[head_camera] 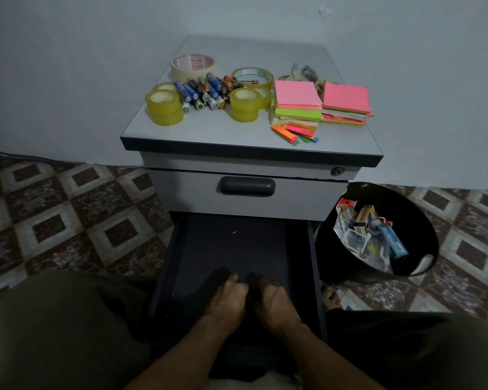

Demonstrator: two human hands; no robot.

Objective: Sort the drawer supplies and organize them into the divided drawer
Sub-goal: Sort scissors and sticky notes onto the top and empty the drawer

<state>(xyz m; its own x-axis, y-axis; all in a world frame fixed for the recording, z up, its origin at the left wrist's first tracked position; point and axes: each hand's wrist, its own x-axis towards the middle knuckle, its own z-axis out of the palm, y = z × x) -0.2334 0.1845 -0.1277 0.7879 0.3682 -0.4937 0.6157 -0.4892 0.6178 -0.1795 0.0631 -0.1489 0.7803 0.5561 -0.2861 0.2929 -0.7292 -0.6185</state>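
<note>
The cabinet's lower drawer (231,240) is pulled out, and its dark inside shows no dividers. My left hand (228,296) and my right hand (276,301) are side by side in it, fingers curled on a dark cloth-like thing (250,333). On the cabinet top (209,130) lie a pile of batteries (206,92), yellowish tape rolls (164,108) (244,106), a masking tape roll (193,64), a wide clear tape roll (252,77), two sticky-note stacks (297,99) (345,102), coloured page flags (293,132) and grey clips (302,73).
The upper drawer is closed, with a dark handle (247,186) and a key lock (337,170). A black bin (423,218) holding boxes and wrappers stands right of the cabinet on the tiled floor. My knees flank the open drawer, and a bare foot (331,298) shows beside it.
</note>
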